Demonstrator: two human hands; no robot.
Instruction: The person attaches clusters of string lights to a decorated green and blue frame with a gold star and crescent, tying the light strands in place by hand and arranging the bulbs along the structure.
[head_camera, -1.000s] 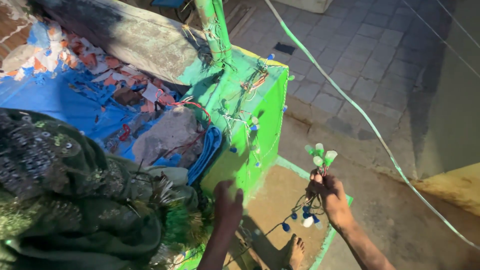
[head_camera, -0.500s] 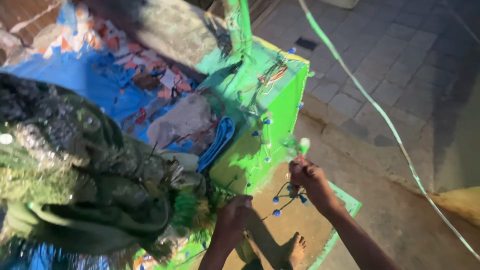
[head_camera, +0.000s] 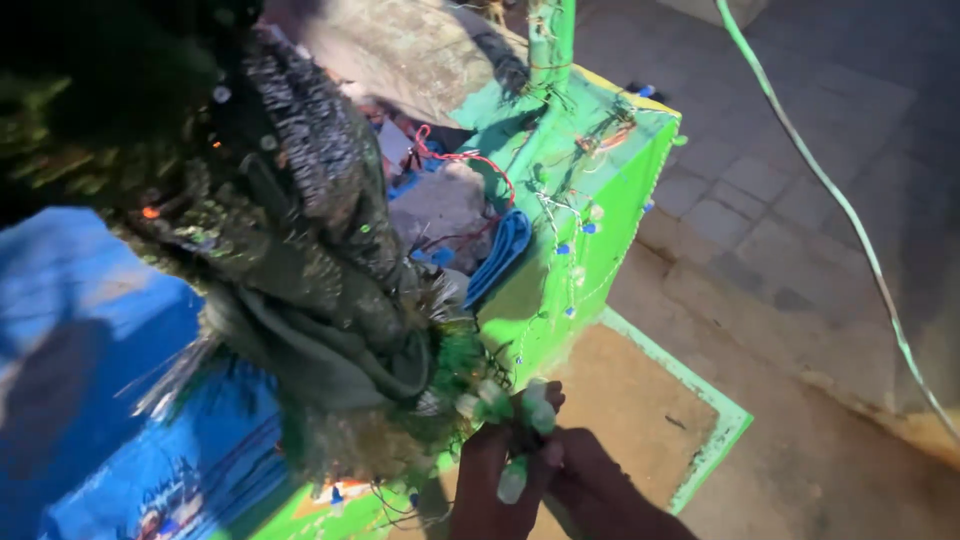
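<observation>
While the bright green cart (head_camera: 590, 215) fills the frame beside the dark tinsel bundle (head_camera: 310, 270), left hand (head_camera: 490, 475) and right hand (head_camera: 585, 480) meet below its corner, both closed around the string of small bulbs (head_camera: 525, 430).

pale bulb string (head_camera: 520, 440), bunched, gripped upright

Green cart (head_camera: 600, 210): painted board, matt, chipped at edges. Light string (head_camera: 560, 250): thin wire with small glossy plastic bulbs, blue and white. Bulbs (head_camera: 528, 415) in the hands: pale translucent plastic caps. Tinsel bundle (head_camera: 300, 250): shiny, bristly foil strands over dull grey-green cloth. Blue tarp (head_camera: 90, 300): smooth plastic sheet, slight sheen. Pavement (head_camera: 780, 180): rough matt stone blocks. Green cord (head_camera: 840, 200): smooth plastic coating.
</observation>
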